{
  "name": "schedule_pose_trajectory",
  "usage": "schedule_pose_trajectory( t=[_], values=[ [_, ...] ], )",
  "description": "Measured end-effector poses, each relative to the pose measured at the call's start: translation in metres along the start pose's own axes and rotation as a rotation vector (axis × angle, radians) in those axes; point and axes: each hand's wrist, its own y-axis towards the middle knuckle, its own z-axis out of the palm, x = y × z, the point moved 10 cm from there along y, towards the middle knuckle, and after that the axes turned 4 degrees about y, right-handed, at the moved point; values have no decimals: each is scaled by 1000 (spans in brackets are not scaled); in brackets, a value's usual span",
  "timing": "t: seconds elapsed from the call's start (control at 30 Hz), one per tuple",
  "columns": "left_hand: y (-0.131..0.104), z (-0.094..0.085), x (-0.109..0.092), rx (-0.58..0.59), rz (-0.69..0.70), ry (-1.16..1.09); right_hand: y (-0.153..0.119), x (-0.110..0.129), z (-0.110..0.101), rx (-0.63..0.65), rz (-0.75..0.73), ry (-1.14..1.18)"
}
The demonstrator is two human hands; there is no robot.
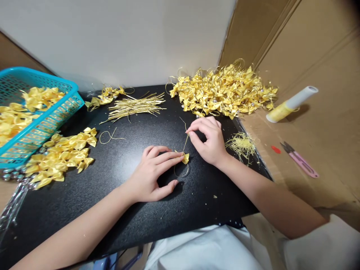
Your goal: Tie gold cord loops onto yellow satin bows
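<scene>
A small yellow bow [185, 158] with a loop of gold cord [182, 176] below it lies on the black tabletop [118, 210]. Fingertips of my left hand [156, 172] press on the bow from the left; the hand is flat, with the thumb apart from the fingers. My right hand [208, 138] is above and to the right of the bow, thumb and index finger pinched on a thin yellow thread [186, 143]. This thread runs down to the bow, and a loose end sticks out past the fingertips.
A turquoise basket [53, 120] of yellow bows stands left, with more bows [64, 157] beside it. Gold cords [135, 107] and a heap of finished-looking bows [225, 92] lie at the back. Thread scraps [242, 145], pink snips [302, 163] and a thread tube [292, 104] are right.
</scene>
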Motion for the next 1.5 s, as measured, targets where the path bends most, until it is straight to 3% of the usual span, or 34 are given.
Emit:
schedule_pose_trajectory(
  t=[0.23,0.47,0.7,0.93,1.17,1.37,1.5],
  values=[
    [0,-2,0,15,38,53,1,-3,-1,9,23,-21],
    [0,-13,4,-84,16,27,1,-3,1,23,44,-24],
    [3,-2,0,6,25,-37,0,0,2,22,28,-11],
    [5,-8,17,-50,-110,-264,0,-3,6,51,48,-25],
    [6,-11,23,-111,-213,-187,0,-2,5,44,53,-18],
    [8,-7,5,-87,-72,-51,0,-1,6,48,51,-16],
    [9,-5,5,-64,-59,-66,0,0,5,36,42,-4]
  ],
)
